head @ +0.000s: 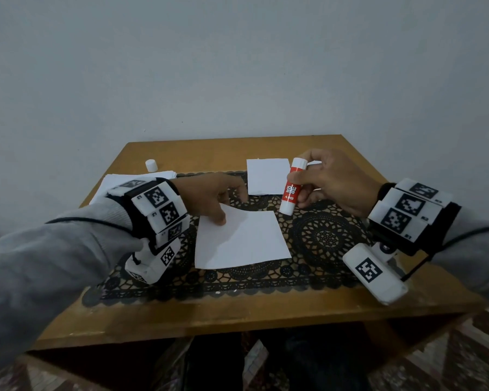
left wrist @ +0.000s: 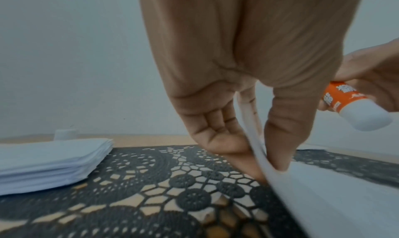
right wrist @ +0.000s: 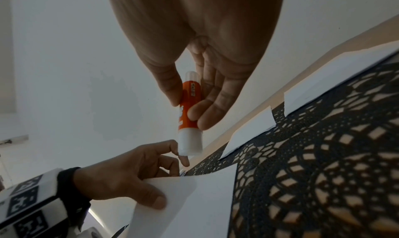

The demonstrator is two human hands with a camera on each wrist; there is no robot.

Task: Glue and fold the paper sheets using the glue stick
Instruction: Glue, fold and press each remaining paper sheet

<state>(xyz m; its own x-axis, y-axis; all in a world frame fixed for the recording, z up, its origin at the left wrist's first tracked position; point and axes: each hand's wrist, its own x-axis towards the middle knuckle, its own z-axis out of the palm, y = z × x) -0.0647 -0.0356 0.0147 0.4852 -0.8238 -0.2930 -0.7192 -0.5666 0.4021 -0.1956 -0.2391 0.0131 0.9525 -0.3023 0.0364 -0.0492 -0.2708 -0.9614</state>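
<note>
Head view: left hand [head: 209,198] pinches far-left corner of paper sheet [head: 242,241], corner lifted off black lace mat [head: 325,238] on wooden worktop [head: 237,309]. Right hand [head: 333,182] grips glue stick [head: 291,186], held near upright above sheet's far-right corner. White cap [head: 151,165] stands far left; paper stack [head: 141,177] beside it; folded sheet [head: 267,176] beyond.

Left wrist view: thumb and fingers [left wrist: 287,130] pinch sheet edge [left wrist: 257,149].

Right wrist view: fingers curled round stick [right wrist: 190,111], white end down.

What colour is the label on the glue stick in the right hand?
Red-orange with white lettering, between white ends, on the glue stick in the right hand; clearest in the head view.
</note>
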